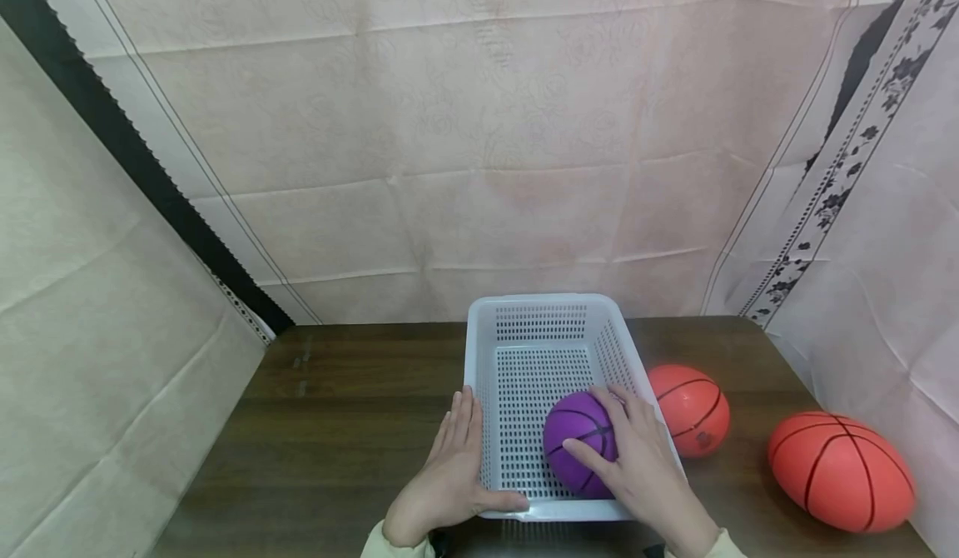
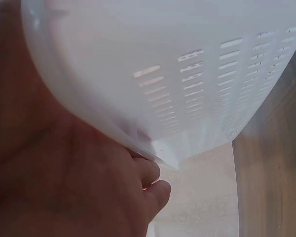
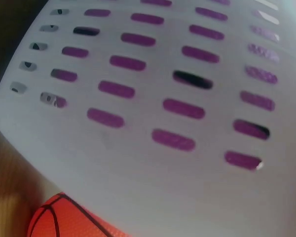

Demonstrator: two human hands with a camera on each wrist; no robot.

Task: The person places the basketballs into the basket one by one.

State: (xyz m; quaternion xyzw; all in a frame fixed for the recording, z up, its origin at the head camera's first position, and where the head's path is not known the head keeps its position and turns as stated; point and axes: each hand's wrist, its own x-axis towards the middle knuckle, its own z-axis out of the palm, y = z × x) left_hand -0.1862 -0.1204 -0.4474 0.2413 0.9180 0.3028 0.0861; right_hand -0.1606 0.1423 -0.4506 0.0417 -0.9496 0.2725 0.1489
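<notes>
A white plastic basket (image 1: 545, 350) with slotted sides stands on the dark wooden table. At its front-left corner my left hand (image 1: 449, 473) rests with long, straight fingers along the left side and its thumb on the front rim; the left wrist view shows this hand (image 2: 84, 177) against the basket wall (image 2: 103, 54). Inside, toward the front right, sits a purple basketball (image 1: 573, 437). My right hand (image 1: 637, 450) reaches over the right rim, spread out, its thumb lying across the ball. Through the slots in the right wrist view the purple ball (image 3: 128, 63) shows behind the basket wall (image 3: 123, 158).
Close to the basket's right side lies a red ball (image 1: 688, 412) with black lines. A second, larger-looking red ball (image 1: 842, 470) is near the table's right edge. Pale cloth (image 1: 479, 141) hangs behind and on both sides of the wooden table (image 1: 360, 408).
</notes>
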